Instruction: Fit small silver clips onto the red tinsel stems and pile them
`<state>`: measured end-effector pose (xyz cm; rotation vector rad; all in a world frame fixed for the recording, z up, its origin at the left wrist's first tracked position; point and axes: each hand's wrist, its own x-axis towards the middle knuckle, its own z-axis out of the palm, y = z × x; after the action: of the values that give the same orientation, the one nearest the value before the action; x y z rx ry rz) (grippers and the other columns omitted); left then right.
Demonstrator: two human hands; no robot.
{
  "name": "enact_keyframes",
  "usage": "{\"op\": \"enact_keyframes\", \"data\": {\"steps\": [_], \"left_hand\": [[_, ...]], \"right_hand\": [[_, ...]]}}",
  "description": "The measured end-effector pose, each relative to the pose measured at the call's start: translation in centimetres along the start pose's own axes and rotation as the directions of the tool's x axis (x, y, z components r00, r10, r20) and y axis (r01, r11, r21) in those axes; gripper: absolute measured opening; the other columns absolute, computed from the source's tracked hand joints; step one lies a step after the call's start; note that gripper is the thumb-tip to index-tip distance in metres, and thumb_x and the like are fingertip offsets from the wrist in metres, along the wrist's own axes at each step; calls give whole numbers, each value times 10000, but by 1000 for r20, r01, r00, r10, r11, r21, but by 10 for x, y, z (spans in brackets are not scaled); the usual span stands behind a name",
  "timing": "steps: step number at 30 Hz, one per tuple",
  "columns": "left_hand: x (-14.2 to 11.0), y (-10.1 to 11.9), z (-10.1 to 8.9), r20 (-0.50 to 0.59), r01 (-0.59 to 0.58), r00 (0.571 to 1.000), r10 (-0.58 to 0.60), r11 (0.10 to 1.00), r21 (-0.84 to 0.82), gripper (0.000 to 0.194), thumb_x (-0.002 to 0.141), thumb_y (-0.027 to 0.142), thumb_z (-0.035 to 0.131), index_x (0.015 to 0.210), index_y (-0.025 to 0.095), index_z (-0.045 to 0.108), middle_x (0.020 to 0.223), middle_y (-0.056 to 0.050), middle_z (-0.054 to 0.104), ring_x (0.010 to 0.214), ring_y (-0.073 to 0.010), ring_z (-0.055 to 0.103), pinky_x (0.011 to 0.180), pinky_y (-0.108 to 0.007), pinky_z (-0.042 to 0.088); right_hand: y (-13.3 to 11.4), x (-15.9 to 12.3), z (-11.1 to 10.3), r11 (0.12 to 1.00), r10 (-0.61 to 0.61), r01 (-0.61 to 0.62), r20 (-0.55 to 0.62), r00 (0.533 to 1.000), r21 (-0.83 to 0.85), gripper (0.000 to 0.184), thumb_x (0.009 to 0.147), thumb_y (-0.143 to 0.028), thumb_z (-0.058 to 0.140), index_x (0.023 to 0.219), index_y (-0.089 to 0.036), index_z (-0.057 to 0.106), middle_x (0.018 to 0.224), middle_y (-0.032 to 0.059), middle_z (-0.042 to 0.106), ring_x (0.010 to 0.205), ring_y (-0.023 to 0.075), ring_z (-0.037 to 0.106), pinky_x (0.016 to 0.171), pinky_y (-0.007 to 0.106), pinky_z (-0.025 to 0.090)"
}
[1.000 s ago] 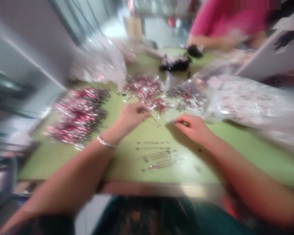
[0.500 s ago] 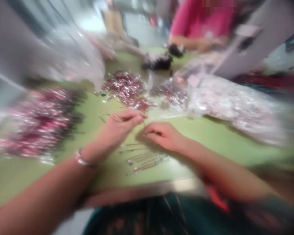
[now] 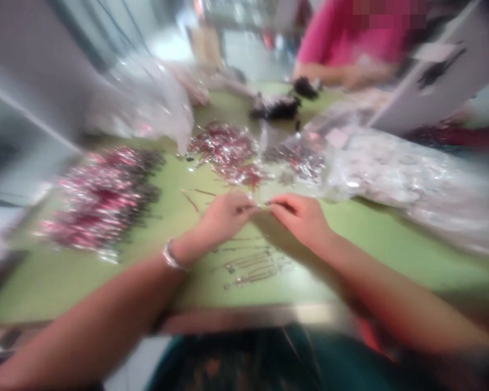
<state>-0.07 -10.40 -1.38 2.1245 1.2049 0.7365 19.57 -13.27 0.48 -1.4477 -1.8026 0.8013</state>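
Note:
My left hand [image 3: 232, 213], with a bracelet at the wrist, pinches something small over the middle of the green table [image 3: 395, 244]. Facing it, fingertips almost meeting, my right hand [image 3: 299, 214] is also closed in a pinch. What lies between the fingertips is too small and blurred to name. Just below the hands, several thin reddish-brown wires with shiny ends [image 3: 255, 271] lie in rough rows. A couple of loose wires [image 3: 191, 200] rest left of my left hand. Beyond the hands is a tangled heap of red, shiny-ended wires [image 3: 224, 146].
Red bundles with dark ends [image 3: 101, 201] lie at the left. A large clear bag of pale pieces [image 3: 391, 163] spreads over the right; another plastic bag [image 3: 146, 103] stands back left. Dark bundles [image 3: 277, 106] sit farther back. A person in a pink top [image 3: 350, 43] is across the table.
Both hands have shifted; the right hand has risen to level with the left, and their fingertips now face each other. The whole view has swung slightly left.

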Motion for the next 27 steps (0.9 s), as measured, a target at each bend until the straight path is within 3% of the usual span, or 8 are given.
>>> {"op": "enact_keyframes", "data": {"steps": [7, 10, 13, 16, 18, 21, 24, 27], "left_hand": [[-2, -3, 1, 36, -37, 999, 34, 997, 65, 242, 929, 326, 536, 863, 203, 734, 811, -31, 713, 727, -144, 612, 679, -273, 454], [-4, -6, -1, 84, -214, 976, 198, 934, 285, 269, 950, 323, 502, 881, 195, 728, 824, -57, 707, 760, -168, 607, 675, -290, 442], [-5, -5, -2, 253, -472, 881, 399, 756, 454, 265, 958, 254, 465, 894, 188, 713, 785, -59, 681, 741, -177, 579, 645, -297, 414], [-5, 1, 0, 361, -566, 824, 437, 670, 480, 259, 960, 214, 449, 901, 171, 698, 769, -55, 666, 705, -170, 558, 629, -295, 406], [-4, 6, -1, 375, -535, 842, 388, 694, 481, 262, 959, 216, 452, 882, 164, 697, 775, -60, 664, 701, -169, 560, 627, -296, 410], [-1, 8, -11, 327, -411, 900, 288, 811, 416, 274, 951, 283, 485, 819, 173, 698, 788, -63, 670, 740, -172, 583, 680, -302, 436], [6, -2, -28, 13, -120, 993, 121, 948, 294, 286, 920, 365, 517, 801, 170, 689, 813, -67, 679, 769, -177, 598, 713, -311, 451], [15, -21, -40, -270, 211, 951, -150, 954, 213, 293, 908, 357, 502, 736, 181, 661, 672, -35, 632, 645, -160, 560, 627, -300, 417]], "right_hand": [[9, 2, 3, 986, -76, 89, 94, 993, -141, 152, 873, -262, 568, 848, -228, 714, 640, -27, 683, 591, 120, 600, 608, 265, 434], [10, 3, 1, 976, -107, 135, 166, 980, -169, 142, 862, -246, 585, 790, -209, 702, 717, 1, 715, 648, 125, 613, 628, 260, 431], [2, 1, -3, 992, 73, -38, 309, 948, -119, 206, 854, -220, 585, 654, -193, 629, 561, -27, 642, 499, 97, 553, 533, 236, 404], [-7, 0, -5, 958, 285, -275, 410, 866, -86, 283, 874, -230, 555, 592, -201, 558, 405, -76, 498, 338, 75, 423, 418, 224, 336], [-8, 1, -5, 948, 313, -306, 421, 851, -85, 290, 885, -240, 542, 598, -203, 557, 399, -81, 486, 320, 75, 397, 404, 228, 322], [-1, 4, -1, 987, 148, -115, 362, 921, -109, 247, 887, -241, 548, 653, -197, 615, 525, -37, 606, 445, 92, 504, 508, 241, 388], [8, 6, 0, 971, -132, 192, 346, 929, -145, 187, 891, -256, 559, 771, -207, 694, 731, 15, 701, 660, 130, 598, 657, 276, 434], [17, 11, -8, 929, -276, 349, 397, 875, -122, 249, 916, -315, 541, 752, -221, 703, 732, 19, 680, 692, 142, 594, 684, 295, 441]]}}
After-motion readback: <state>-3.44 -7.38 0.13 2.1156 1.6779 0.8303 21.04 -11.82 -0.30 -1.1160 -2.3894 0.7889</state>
